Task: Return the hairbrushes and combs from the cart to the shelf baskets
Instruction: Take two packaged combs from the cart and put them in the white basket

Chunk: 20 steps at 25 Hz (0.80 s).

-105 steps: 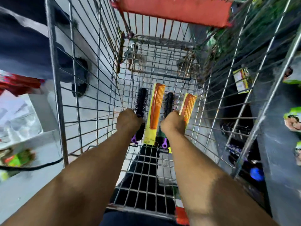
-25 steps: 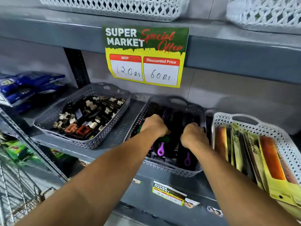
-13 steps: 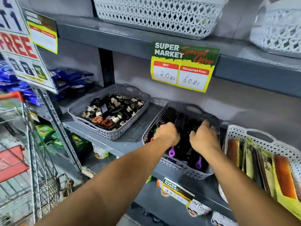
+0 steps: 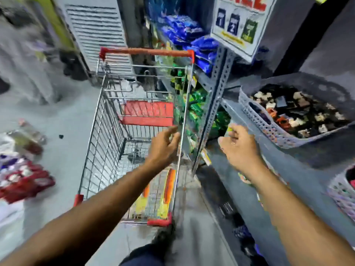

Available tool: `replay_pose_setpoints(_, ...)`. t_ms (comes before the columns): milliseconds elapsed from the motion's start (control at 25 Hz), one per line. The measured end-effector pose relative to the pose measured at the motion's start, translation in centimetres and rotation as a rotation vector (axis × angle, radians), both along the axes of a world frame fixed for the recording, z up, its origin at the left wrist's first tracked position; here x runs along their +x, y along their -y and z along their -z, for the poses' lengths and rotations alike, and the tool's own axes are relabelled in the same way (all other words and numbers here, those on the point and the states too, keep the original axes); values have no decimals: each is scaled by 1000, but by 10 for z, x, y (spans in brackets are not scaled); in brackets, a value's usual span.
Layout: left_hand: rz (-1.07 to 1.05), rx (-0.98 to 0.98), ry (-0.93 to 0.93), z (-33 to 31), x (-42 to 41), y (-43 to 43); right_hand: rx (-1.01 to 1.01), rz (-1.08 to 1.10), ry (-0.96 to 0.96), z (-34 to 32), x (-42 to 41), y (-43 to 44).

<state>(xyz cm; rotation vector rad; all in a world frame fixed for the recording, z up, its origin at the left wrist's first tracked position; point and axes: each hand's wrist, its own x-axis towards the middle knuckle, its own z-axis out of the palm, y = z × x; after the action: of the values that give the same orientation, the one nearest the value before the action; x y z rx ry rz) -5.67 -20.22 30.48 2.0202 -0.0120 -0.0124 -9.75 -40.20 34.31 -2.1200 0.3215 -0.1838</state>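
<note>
The wire cart (image 4: 99,131) with red trim stands left of the shelf. At its near end lie two orange combs on yellow cards (image 4: 169,187), seen through the wire. My left hand (image 4: 163,148) hovers over the cart's right rim, fingers apart, holding nothing. To the right, my right hand (image 4: 238,148) hangs in front of the shelf edge with fingers loosely curled and empty. The grey hairbrush basket (image 4: 342,191) shows only as a sliver at the right edge. The whole view is motion-blurred.
A grey basket of hair clips (image 4: 269,129) sits on the shelf right of my right hand. A perforated shelf post (image 4: 213,104) stands between cart and shelf. Green packets fill lower shelves, blue packets higher up. Red packets (image 4: 25,181) lie on the floor left.
Both hands have left the hairbrush basket, where they laid the brushes, and are empty. My view has swung left and down from the shelf to the cart.
</note>
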Motion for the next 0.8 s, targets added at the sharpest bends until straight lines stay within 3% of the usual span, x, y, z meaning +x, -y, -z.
replay_pose_setpoints(240,-358,-41,-320,83,35,-121,57,-228,-194,69,83,-121)
replay_pose_setpoints(400,-476,-87,-570,138,38,-151,261,-229,-559,135,106,-177)
replay_pose_setpoints(520,-473,-52,-725,186,39,-154,147,-138,-729,200,105,-197)
replay_pose_setpoints(640,-370,103,-827,239,40,-151,94,-75,-907,259,94,-201)
replay_pose_setpoints(800,-269,215,-924,297,43,-145,-138,94,-1128,320,78,-210)
